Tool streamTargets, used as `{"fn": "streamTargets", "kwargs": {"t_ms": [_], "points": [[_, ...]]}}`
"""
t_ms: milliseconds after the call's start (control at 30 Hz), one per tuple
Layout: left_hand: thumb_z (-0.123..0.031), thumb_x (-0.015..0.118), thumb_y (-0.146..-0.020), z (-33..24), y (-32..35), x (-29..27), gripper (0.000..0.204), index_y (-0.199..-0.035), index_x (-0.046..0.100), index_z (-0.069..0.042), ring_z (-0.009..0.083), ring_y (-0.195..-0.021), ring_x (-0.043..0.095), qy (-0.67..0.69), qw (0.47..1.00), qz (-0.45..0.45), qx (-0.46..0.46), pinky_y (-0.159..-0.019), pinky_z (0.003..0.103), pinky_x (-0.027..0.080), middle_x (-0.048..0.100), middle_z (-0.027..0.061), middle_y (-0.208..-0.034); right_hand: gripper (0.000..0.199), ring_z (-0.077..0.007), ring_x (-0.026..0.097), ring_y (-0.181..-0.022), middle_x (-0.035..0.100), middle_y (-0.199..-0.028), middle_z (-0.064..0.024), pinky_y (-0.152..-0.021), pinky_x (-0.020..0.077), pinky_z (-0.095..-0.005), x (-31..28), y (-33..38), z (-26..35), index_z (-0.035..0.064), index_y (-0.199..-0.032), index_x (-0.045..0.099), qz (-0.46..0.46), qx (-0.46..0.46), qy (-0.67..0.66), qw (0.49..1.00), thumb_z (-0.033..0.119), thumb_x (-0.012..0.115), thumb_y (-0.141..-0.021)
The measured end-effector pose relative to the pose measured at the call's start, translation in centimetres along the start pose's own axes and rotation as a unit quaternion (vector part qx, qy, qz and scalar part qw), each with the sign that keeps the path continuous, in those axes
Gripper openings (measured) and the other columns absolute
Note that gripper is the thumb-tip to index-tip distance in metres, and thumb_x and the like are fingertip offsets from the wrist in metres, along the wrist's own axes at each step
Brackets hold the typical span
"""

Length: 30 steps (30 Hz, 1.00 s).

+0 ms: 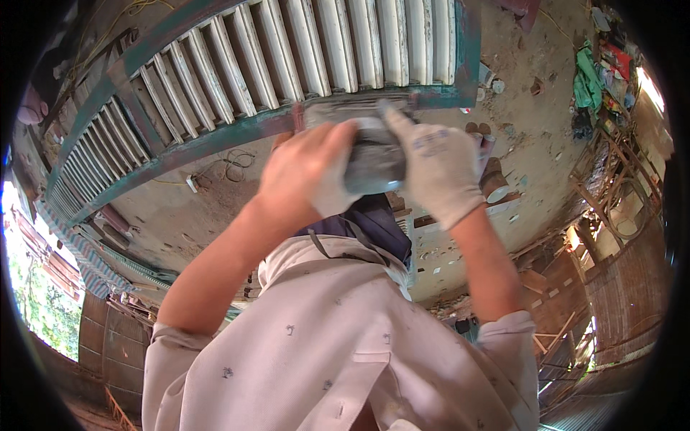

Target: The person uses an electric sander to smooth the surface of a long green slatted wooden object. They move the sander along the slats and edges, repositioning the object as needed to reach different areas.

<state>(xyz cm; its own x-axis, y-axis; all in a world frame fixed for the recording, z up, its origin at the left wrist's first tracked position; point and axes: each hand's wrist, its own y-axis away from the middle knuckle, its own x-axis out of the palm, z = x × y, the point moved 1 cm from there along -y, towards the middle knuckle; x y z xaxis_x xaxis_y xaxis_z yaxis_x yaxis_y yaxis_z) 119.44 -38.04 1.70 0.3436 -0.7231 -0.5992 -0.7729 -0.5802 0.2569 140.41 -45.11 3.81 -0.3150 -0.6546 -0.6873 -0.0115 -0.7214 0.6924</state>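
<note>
Both my hands are wrapped round a dark grey, block-shaped tool (375, 167); motion blurs it, so its exact kind is unclear. My left hand (307, 167) grips its left side, and the fingers are smeared. On the other side my right hand (440, 171), in a pale work glove with blue print, is closed on it with the thumb or a finger pointing forward. The tool is at the near rail of a long louvered shutter (237, 131), which has a worn green and reddish frame and whitish slats. Whether the tool's underside touches the rail is hidden.
A thin cord (233, 167) lies coiled on the dirt floor (194, 237) under the shutter. Cans (494, 181) and wood scraps stand to the right. Further right are a green cloth (588, 82) and a heap of wooden pieces (611, 187).
</note>
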Motion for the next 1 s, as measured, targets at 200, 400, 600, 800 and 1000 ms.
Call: {"fn": "streamTargets", "kwargs": {"t_ms": [200,400,600,800,1000], "points": [[-0.019,0.084,-0.080,-7.3,-8.5,8.1,0.040,-0.106,0.057,-0.003,0.0421,-0.090,0.078,0.057,0.996,0.030,0.055,-0.074,0.050,0.065,0.074,0.0176,-0.101,0.090,-0.0326,0.080,-0.107,0.083,-0.119,-0.0103,-0.093,0.0627,-0.0462,-1.3,5.2,-12.1,0.0293,-0.160,0.062,-0.071,0.056,0.046,0.995,0.013,0.090,-0.076],[-0.021,0.080,-0.088,-6.9,-5.0,13.2,0.082,-0.160,0.047,0.001,0.0386,-0.156,0.050,-0.033,0.992,-0.015,0.122,-0.124,0.059,0.047,0.052,0.0232,-0.161,0.078,-0.0278,0.079,-0.120,0.081,-0.129,-0.0198,-0.106,0.0582,-0.0404,6.4,14.2,-14.7,0.0024,-0.155,0.063,-0.168,0.231,-0.181,0.941,0.007,0.088,-0.081],[-0.015,0.069,-0.092,5.9,4.3,9.0,0.098,-0.180,0.025,-0.011,0.0232,-0.174,0.018,-0.272,0.957,0.096,0.027,-0.139,0.066,0.010,0.017,0.0075,-0.189,0.048,-0.0194,0.077,-0.095,0.081,-0.113,-0.0123,-0.083,0.0601,-0.0374,18.2,19.9,-13.8,-0.0080,-0.128,0.073,-0.287,0.341,-0.505,0.739,0.007,0.090,-0.085],[-0.019,0.070,-0.096,9.8,8.7,5.5,0.095,-0.179,0.026,-0.007,0.0265,-0.175,0.012,-0.317,0.945,0.024,-0.071,-0.138,0.067,0.011,0.015,0.0105,-0.189,0.035,-0.0144,0.073,-0.082,0.079,-0.106,-0.0082,-0.070,0.0579,-0.0314,20.5,21.1,-12.4,-0.0030,-0.119,0.075,-0.244,0.397,-0.650,0.600,0.002,0.088,-0.087],[-0.021,0.075,-0.090,2.6,2.8,11.0,0.103,-0.177,0.024,0.000,0.0391,-0.174,0.011,-0.263,0.961,0.056,-0.066,-0.138,0.066,0.011,0.015,0.0200,-0.187,0.034,-0.0168,0.074,-0.085,0.080,-0.107,-0.0101,-0.076,0.0590,-0.0332,19.5,20.3,-13.6,-0.0051,-0.119,0.076,-0.320,0.308,-0.647,0.620,0.005,0.088,-0.089]]}}
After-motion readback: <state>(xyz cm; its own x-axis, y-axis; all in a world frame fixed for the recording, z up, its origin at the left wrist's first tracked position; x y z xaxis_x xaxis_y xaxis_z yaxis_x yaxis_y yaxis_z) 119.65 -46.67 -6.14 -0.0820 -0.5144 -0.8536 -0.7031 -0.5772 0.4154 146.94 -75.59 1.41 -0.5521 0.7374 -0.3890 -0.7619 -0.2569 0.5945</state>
